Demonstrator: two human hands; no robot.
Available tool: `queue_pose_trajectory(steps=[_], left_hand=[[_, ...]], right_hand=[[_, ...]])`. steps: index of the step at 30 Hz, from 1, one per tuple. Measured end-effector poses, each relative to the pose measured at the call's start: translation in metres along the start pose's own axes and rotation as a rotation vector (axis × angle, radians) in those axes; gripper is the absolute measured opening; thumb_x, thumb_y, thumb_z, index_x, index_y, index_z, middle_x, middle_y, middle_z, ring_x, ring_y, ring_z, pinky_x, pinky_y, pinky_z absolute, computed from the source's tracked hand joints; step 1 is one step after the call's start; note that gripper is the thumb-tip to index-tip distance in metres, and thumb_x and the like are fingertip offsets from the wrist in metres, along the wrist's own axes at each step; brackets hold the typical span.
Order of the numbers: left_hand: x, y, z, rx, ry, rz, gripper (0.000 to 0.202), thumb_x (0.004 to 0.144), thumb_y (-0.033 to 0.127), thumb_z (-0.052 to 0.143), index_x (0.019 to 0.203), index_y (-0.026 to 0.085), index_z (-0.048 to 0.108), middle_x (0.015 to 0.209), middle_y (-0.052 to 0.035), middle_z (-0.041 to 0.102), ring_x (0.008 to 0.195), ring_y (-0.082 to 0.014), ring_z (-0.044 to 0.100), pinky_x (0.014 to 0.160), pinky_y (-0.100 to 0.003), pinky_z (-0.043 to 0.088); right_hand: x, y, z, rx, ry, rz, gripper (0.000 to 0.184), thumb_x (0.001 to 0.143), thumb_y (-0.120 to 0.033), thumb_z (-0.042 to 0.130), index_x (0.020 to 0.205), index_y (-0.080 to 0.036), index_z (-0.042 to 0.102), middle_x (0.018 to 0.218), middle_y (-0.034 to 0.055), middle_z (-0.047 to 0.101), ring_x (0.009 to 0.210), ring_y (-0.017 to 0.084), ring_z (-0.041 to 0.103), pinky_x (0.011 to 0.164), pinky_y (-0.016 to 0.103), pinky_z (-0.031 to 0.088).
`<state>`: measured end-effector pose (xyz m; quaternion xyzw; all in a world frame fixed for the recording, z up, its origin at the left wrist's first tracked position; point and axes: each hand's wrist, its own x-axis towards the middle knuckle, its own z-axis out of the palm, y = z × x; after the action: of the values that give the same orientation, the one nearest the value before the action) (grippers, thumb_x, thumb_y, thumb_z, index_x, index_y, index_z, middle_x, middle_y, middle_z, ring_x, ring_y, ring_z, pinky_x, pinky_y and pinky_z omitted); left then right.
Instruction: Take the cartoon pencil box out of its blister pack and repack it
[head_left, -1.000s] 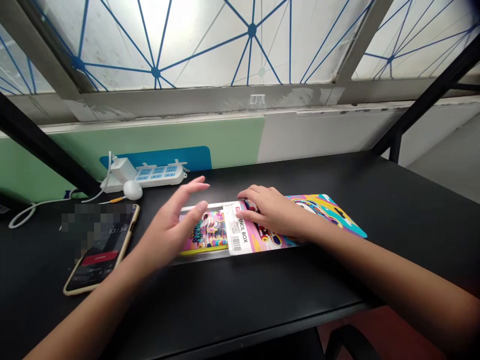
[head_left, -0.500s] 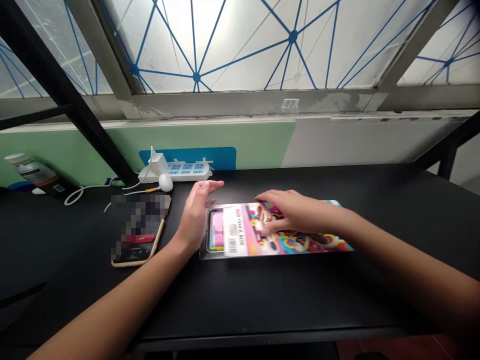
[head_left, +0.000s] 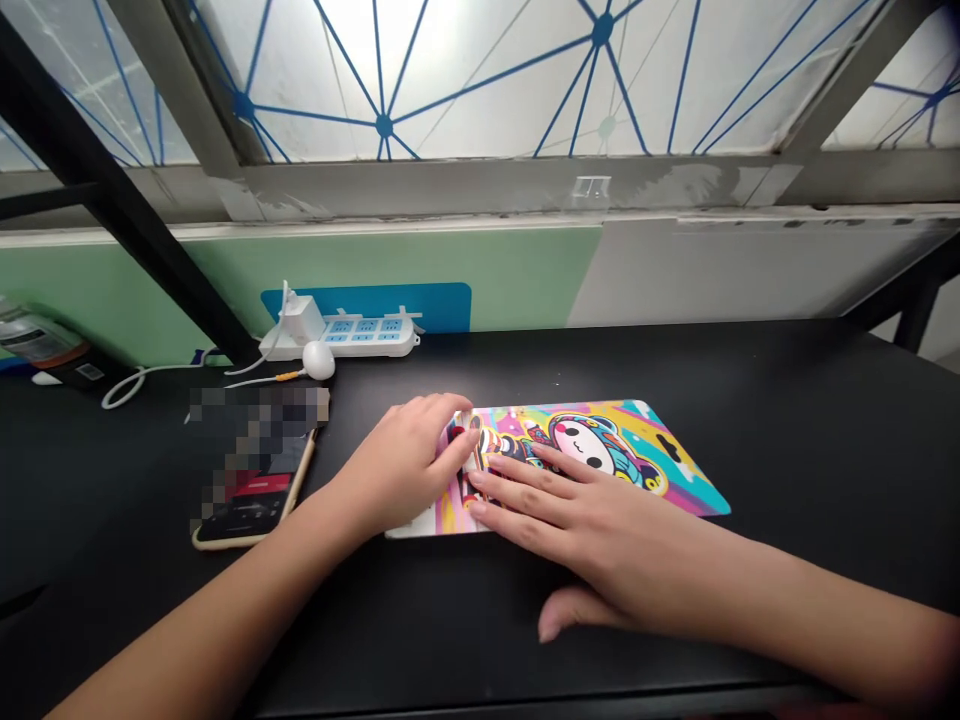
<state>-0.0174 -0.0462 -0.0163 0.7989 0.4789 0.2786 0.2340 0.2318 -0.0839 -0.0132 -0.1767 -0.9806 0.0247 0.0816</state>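
Note:
A flat, brightly printed card cover [head_left: 637, 450] with a cartoon character in a teal hood lies on the black desk. My left hand [head_left: 409, 460] grips its left end, thumb on the printed face and fingers curled towards the far edge. This hand hides part of the white left end. My right hand [head_left: 592, 535] rests palm down across the near side of the cover, fingers stretched out flat and thumb apart towards me. Whatever lies under the cover is hidden.
Left of the cover lies a phone [head_left: 255, 495] in a pale case, its screen partly blurred out. Behind it are a white power strip [head_left: 367, 335], a charger [head_left: 301, 318] and a white round plug [head_left: 319, 360] with cables. A bottle [head_left: 45, 345] leans at the far left.
The cover now hides the tray with pink and green contents that showed at its left. My left hand has come onto the cover; my right hand has shifted nearer and flattened.

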Motion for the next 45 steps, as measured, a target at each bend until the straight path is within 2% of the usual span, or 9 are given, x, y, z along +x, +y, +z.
queue_pose_trajectory(steps=[5, 15, 21, 25, 27, 30, 36, 40, 45], left_hand=[[0.001, 0.003, 0.002, 0.27, -0.123, 0.074, 0.037, 0.1, 0.042, 0.05, 0.131, 0.023, 0.058, 0.129, -0.0094, 0.068, 0.117, -0.0316, 0.062, 0.1, -0.047, 0.047], [0.002, 0.004, 0.002, 0.325, -0.108, 0.133, 0.035, 0.102, 0.044, 0.047, 0.129, 0.023, 0.058, 0.13, -0.0087, 0.068, 0.118, -0.0297, 0.062, 0.1, -0.045, 0.046], [0.002, 0.006, 0.001, 0.303, -0.132, 0.122, 0.037, 0.103, 0.044, 0.05, 0.129, 0.019, 0.058, 0.13, -0.0098, 0.067, 0.118, -0.0283, 0.059, 0.102, -0.046, 0.043], [0.003, 0.004, 0.001, 0.27, -0.117, 0.103, 0.038, 0.104, 0.046, 0.048, 0.13, 0.02, 0.058, 0.126, -0.009, 0.066, 0.115, -0.0275, 0.059, 0.099, -0.044, 0.045], [0.003, 0.002, 0.0, 0.282, -0.12, 0.086, 0.039, 0.103, 0.047, 0.049, 0.132, 0.021, 0.057, 0.126, -0.0091, 0.065, 0.114, -0.0287, 0.059, 0.098, -0.045, 0.046], [0.002, 0.0, -0.002, 0.318, -0.119, 0.08, 0.041, 0.102, 0.047, 0.052, 0.134, 0.022, 0.055, 0.125, -0.0095, 0.064, 0.114, -0.0301, 0.058, 0.097, -0.047, 0.047], [0.003, -0.003, -0.01, 0.432, -0.03, 0.237, 0.041, 0.103, 0.042, 0.053, 0.137, 0.018, 0.052, 0.124, -0.0123, 0.062, 0.112, -0.0293, 0.058, 0.097, -0.047, 0.049], [0.003, -0.003, -0.016, 0.561, 0.096, 0.35, 0.045, 0.102, 0.038, 0.058, 0.139, 0.014, 0.05, 0.122, -0.014, 0.062, 0.109, -0.0301, 0.059, 0.097, -0.047, 0.048], [0.0, 0.003, -0.019, 0.643, 0.216, 0.475, 0.047, 0.099, 0.034, 0.065, 0.139, 0.015, 0.05, 0.117, -0.0139, 0.064, 0.105, -0.0303, 0.06, 0.094, -0.046, 0.049]], right_hand=[[-0.012, 0.01, 0.013, -0.015, 0.001, 0.011, 0.064, 0.104, -0.051, 0.048, 0.157, -0.016, 0.039, 0.164, 0.0071, 0.037, 0.155, 0.028, 0.029, 0.129, 0.052, 0.015], [-0.01, 0.007, 0.016, 0.01, 0.059, 0.02, 0.061, 0.101, -0.044, 0.056, 0.155, -0.016, 0.044, 0.16, 0.0084, 0.045, 0.152, 0.028, 0.035, 0.127, 0.05, 0.027], [-0.009, 0.006, 0.015, -0.031, 0.046, 0.03, 0.056, 0.104, -0.036, 0.053, 0.155, -0.015, 0.043, 0.161, 0.0091, 0.046, 0.153, 0.029, 0.033, 0.127, 0.052, 0.024], [-0.016, 0.001, 0.004, 0.058, 0.279, -0.011, 0.041, 0.099, -0.019, 0.059, 0.139, -0.012, 0.056, 0.146, 0.0145, 0.062, 0.14, 0.024, 0.053, 0.121, 0.04, 0.038], [-0.021, -0.003, -0.002, 0.198, 0.486, 0.073, 0.036, 0.093, -0.008, 0.064, 0.128, -0.015, 0.061, 0.122, 0.0103, 0.073, 0.119, 0.018, 0.067, 0.108, 0.029, 0.051], [-0.023, -0.005, -0.004, 0.403, 0.718, 0.27, 0.039, 0.086, 0.001, 0.066, 0.117, -0.022, 0.063, 0.098, 0.0031, 0.071, 0.095, 0.017, 0.07, 0.082, 0.026, 0.062], [-0.011, 0.011, -0.001, 0.575, 0.732, 0.458, 0.021, 0.094, -0.009, 0.061, 0.105, -0.026, 0.065, 0.091, 0.0032, 0.066, 0.084, 0.019, 0.066, 0.064, 0.029, 0.059], [-0.014, 0.016, -0.009, 0.629, 0.805, 0.468, 0.018, 0.092, -0.011, 0.066, 0.101, -0.027, 0.065, 0.086, 0.0008, 0.063, 0.073, 0.017, 0.064, 0.055, 0.027, 0.055], [-0.027, 0.016, -0.013, 0.264, 0.926, 0.38, 0.036, 0.085, -0.002, 0.071, 0.109, -0.029, 0.07, 0.09, 0.0019, 0.063, 0.076, 0.018, 0.063, 0.058, 0.032, 0.056]])
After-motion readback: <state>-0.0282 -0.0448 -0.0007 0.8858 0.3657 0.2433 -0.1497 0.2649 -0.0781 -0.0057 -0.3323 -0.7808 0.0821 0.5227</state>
